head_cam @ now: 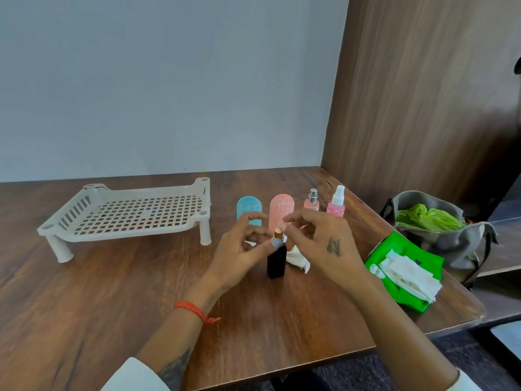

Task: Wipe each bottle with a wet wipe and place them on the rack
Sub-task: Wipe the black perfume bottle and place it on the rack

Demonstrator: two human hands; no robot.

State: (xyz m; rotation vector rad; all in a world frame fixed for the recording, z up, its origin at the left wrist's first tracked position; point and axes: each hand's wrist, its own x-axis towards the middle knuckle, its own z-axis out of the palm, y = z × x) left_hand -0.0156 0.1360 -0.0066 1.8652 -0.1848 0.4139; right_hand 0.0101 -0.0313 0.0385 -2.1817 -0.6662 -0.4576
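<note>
Wooden table (pixel 112 292): black spray bottle (pixel 276 261) upright right of white rack (pixel 127 213). Left hand (pixel 239 249) pinches its neck; right hand (pixel 318 238) holds wet wipe (pixel 298 259) beside it, fingers loosely curled.

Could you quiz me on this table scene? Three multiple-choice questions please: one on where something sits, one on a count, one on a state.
1. Where is the green wipes pack?
A. On the rack
B. Near the table's right edge
C. Inside the grey bag

2. How many bottles stand behind the hands?
A. Two
B. Four
C. Six

3. What state is the white rack in?
A. No bottles on it
B. Full of bottles
C. Upside down

Answers: 1 B, it lies beside the grey bag. 2 B, blue bottle, peach bottle, and two pink spray bottles. 3 A, only its bare grid shows.
</note>
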